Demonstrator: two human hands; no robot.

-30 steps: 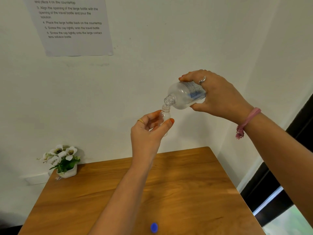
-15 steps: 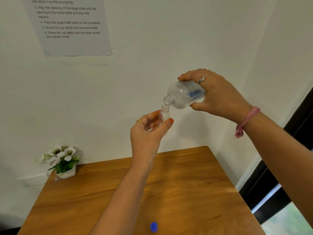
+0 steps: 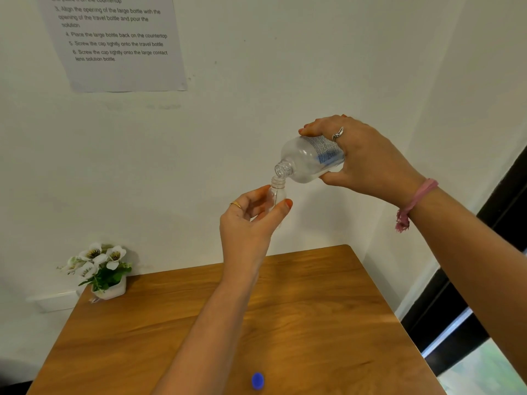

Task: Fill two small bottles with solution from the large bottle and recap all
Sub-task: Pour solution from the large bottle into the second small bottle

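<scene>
My right hand [image 3: 362,158] grips the large clear bottle [image 3: 308,159], uncapped and tipped down to the left, its mouth just over the small bottle's neck. My left hand [image 3: 251,220] holds the small clear bottle [image 3: 277,192] upright between thumb and fingers, high above the table. Most of the small bottle's body is hidden behind my fingers. A blue cap [image 3: 257,380] lies on the wooden table [image 3: 328,323] near its front edge. A second small bottle is not in view.
A small white pot of artificial flowers [image 3: 99,269] stands at the table's back left corner. A printed instruction sheet [image 3: 114,41] hangs on the white wall. A dark window frame [image 3: 470,295] runs along the right side.
Both hands and both bottles hold almost the same pose; the view has shifted slightly. The large bottle stays tipped over the small one.
</scene>
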